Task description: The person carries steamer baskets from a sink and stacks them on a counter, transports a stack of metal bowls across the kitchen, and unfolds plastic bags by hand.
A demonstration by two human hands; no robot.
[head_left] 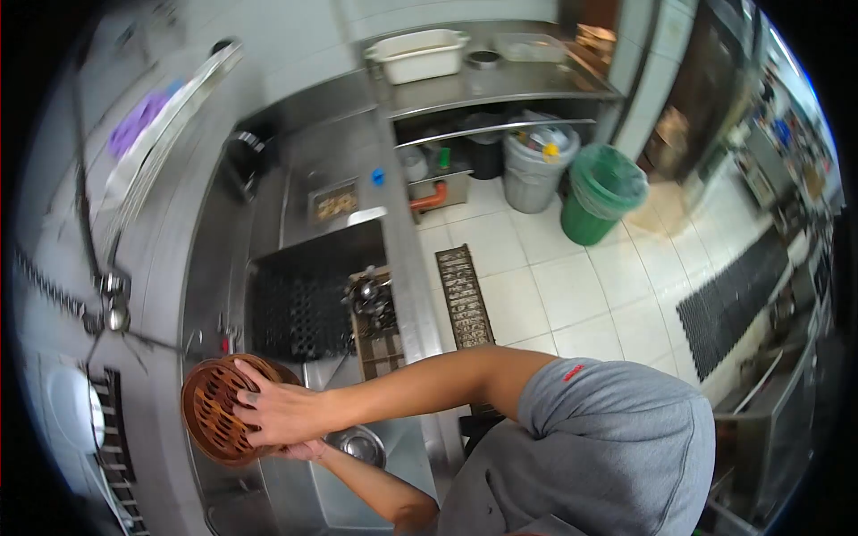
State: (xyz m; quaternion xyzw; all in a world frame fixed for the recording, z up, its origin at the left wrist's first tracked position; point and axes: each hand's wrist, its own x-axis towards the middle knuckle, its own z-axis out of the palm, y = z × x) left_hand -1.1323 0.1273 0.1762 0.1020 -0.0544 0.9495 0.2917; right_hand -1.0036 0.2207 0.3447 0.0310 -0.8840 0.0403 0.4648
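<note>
A brown round slatted basket, like a bamboo steamer basket [213,413], is tilted over the near end of the sink counter, its slotted face showing. Across its slats and rim lies my right hand [281,409], fingers bent onto it and a ring on one finger. My left hand [302,449] is lower down, gripping the basket's edge from beneath; most of its fingers are hidden. Another brown rim [279,368] shows just behind the basket. Below my wrists, a round metal bowl [362,447] sits in the sink basin [340,496].
A black perforated crate [299,308] fills the middle basin, beside a tray with metal utensils [374,304]. Farther along are a small food tray [333,204] and a blue object [378,176]. A spray faucet [114,313] hangs left. Grey bin [536,174] and green bin [590,205] stand on the floor.
</note>
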